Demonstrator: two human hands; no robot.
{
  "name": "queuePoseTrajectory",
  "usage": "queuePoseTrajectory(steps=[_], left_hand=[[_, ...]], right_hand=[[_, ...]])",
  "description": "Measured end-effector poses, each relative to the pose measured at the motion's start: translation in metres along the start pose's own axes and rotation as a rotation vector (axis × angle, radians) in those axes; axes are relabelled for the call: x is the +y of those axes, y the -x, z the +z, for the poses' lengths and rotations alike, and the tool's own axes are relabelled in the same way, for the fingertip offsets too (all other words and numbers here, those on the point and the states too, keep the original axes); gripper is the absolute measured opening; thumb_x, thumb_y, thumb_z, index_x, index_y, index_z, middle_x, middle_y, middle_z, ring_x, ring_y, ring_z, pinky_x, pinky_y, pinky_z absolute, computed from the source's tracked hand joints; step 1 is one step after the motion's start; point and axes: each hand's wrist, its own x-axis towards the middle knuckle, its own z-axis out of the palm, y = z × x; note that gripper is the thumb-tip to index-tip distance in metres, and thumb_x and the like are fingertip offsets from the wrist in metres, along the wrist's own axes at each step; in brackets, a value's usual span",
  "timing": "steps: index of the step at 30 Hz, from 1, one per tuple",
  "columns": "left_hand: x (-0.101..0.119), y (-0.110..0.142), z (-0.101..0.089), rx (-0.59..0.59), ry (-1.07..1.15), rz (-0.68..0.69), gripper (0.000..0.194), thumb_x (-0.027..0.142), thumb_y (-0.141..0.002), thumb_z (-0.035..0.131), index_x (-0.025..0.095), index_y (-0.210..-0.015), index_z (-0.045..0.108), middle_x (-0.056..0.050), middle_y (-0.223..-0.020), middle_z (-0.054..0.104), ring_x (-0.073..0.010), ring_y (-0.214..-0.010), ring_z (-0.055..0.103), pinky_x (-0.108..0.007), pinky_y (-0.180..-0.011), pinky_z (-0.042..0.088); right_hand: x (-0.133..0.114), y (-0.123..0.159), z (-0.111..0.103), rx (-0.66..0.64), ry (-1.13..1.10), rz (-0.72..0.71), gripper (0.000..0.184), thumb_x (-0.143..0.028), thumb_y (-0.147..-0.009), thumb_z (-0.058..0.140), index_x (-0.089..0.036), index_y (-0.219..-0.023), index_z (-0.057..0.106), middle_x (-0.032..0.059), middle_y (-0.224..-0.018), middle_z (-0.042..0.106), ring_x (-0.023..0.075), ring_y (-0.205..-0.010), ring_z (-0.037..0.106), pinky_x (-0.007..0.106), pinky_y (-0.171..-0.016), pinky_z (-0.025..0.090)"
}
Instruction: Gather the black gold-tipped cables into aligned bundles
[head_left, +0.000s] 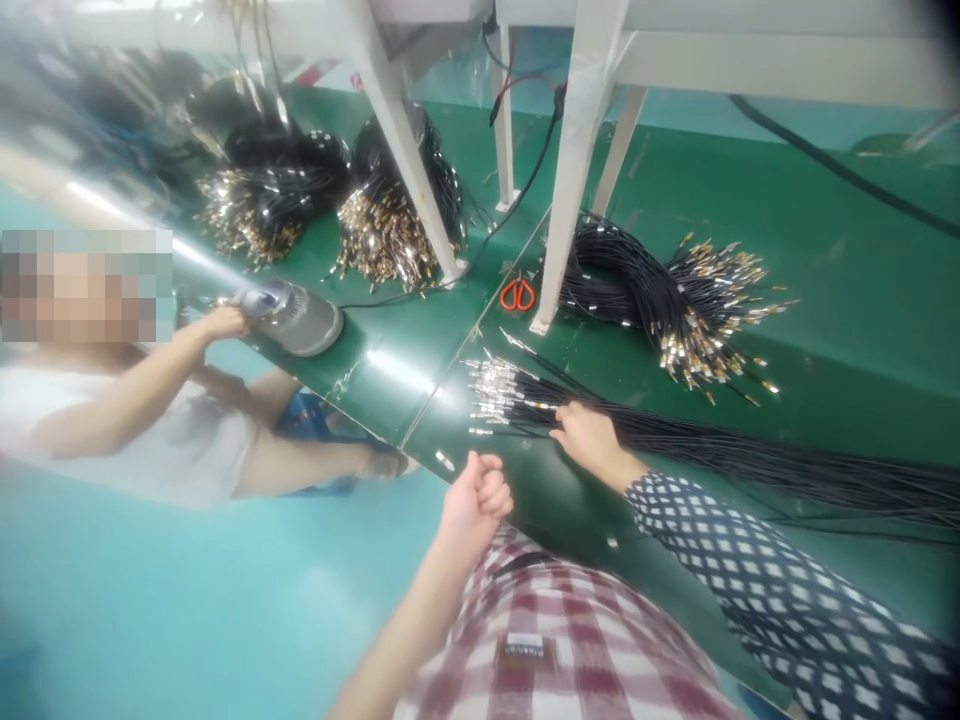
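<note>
The right hand (589, 440) touched long, thin black cables with silvery tips (750, 452), its grip unclear; the left hand (480, 495) was clenched, nothing visible inside. Light fingertips probably suited the cables, stretched across the glossy green tabletop (862, 290). Beyond lay red-handled scissors (517, 290).

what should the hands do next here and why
Probably bring the left hand to the tips and gather them: they fan out unevenly, with one stray tip apart from the rest. The right hand is already at the cables just behind them, while the left is curled and away from the bundle.
</note>
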Motion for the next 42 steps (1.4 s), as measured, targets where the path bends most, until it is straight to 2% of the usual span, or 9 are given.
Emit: queuePoseTrajectory(steps=[3,6,11,14,20,24,31,36,42], left_hand=[[0.000,-0.002,0.007,-0.009,-0.029,0.006,0.042,0.042,-0.099,0.035,0.014,-0.077,0.057,0.009,-0.045,0.017,-0.0058,-0.038,0.012,-0.020,-0.042,0.016],[0.000,-0.004,0.011,-0.010,-0.065,-0.002,0.039,0.040,-0.098,0.038,0.014,-0.077,0.056,0.010,-0.045,0.018,-0.0055,-0.038,0.012,-0.020,-0.041,0.015],[0.000,-0.005,0.025,-0.037,-0.149,-0.008,0.024,0.035,-0.084,0.066,0.012,-0.089,0.060,0.011,-0.046,0.022,-0.0040,-0.039,0.016,-0.019,-0.042,0.014],[0.003,-0.005,0.037,-0.051,-0.173,0.035,0.030,0.033,-0.078,0.073,0.014,-0.096,0.060,0.012,-0.047,0.022,-0.0036,-0.040,0.017,-0.019,-0.043,0.014],[0.016,-0.002,0.052,-0.114,-0.159,0.121,0.037,0.035,-0.079,0.071,0.014,-0.108,0.061,0.011,-0.050,0.018,-0.0043,-0.041,0.017,-0.020,-0.043,0.016],[0.015,0.000,0.059,-0.095,-0.214,0.149,0.035,0.038,-0.077,0.073,0.010,-0.097,0.066,0.012,-0.049,0.018,-0.0033,-0.041,0.017,-0.021,-0.043,0.015],[-0.011,0.011,0.063,-0.175,-0.435,-0.012,0.043,0.042,-0.069,0.079,0.007,-0.091,0.069,0.011,-0.045,0.025,-0.0022,-0.041,0.019,-0.022,-0.044,0.010],[0.003,0.009,0.067,-0.176,-0.356,0.071,0.047,0.047,-0.076,0.073,0.010,-0.105,0.067,0.012,-0.049,0.018,-0.0031,-0.042,0.017,-0.022,-0.045,0.013],[0.013,0.005,0.067,-0.223,-0.375,-0.059,0.045,0.050,-0.076,0.072,0.007,-0.093,0.073,0.008,-0.059,0.024,-0.0011,-0.046,0.016,-0.021,-0.045,0.014]], right_hand=[[-0.004,-0.009,-0.001,-0.013,0.027,-0.043,0.019,-0.026,-0.091,0.051,-0.015,-0.095,0.067,0.0128,-0.100,0.068,0.0224,-0.088,0.065,0.030,-0.071,0.044],[0.002,0.009,-0.013,0.013,-0.062,-0.042,0.020,-0.029,-0.092,0.049,-0.020,-0.089,0.066,0.0071,-0.094,0.070,0.0197,-0.086,0.064,0.029,-0.071,0.043],[0.008,0.058,-0.036,-0.140,-0.763,-0.030,0.020,-0.040,-0.087,0.055,-0.021,-0.082,0.059,-0.0001,-0.071,0.067,0.0136,-0.066,0.059,0.026,-0.066,0.044],[0.005,0.085,-0.037,-0.184,-0.952,-0.031,0.026,-0.046,-0.087,0.053,-0.020,-0.081,0.056,0.0000,-0.070,0.064,0.0134,-0.067,0.056,0.026,-0.063,0.043],[0.006,0.117,-0.023,-0.189,-0.978,-0.015,0.027,-0.047,-0.090,0.050,-0.022,-0.082,0.054,0.0001,-0.072,0.064,0.0137,-0.068,0.056,0.026,-0.065,0.043],[0.005,0.123,-0.021,-0.189,-0.973,-0.024,0.028,-0.048,-0.091,0.049,-0.022,-0.082,0.054,0.0002,-0.072,0.063,0.0139,-0.068,0.055,0.027,-0.066,0.043],[-0.001,0.123,-0.028,-0.130,-0.976,-0.033,0.029,-0.049,-0.091,0.048,-0.022,-0.081,0.054,0.0001,-0.071,0.062,0.0139,-0.067,0.054,0.027,-0.066,0.044],[0.002,0.127,-0.029,-0.146,-0.944,-0.043,0.029,-0.049,-0.091,0.048,-0.023,-0.081,0.055,0.0002,-0.070,0.062,0.0143,-0.067,0.054,0.026,-0.065,0.044],[0.005,0.134,-0.025,-0.152,-0.916,-0.065,0.029,-0.049,-0.091,0.048,-0.023,-0.081,0.056,0.0000,-0.072,0.061,0.0144,-0.068,0.054,0.026,-0.064,0.043]])
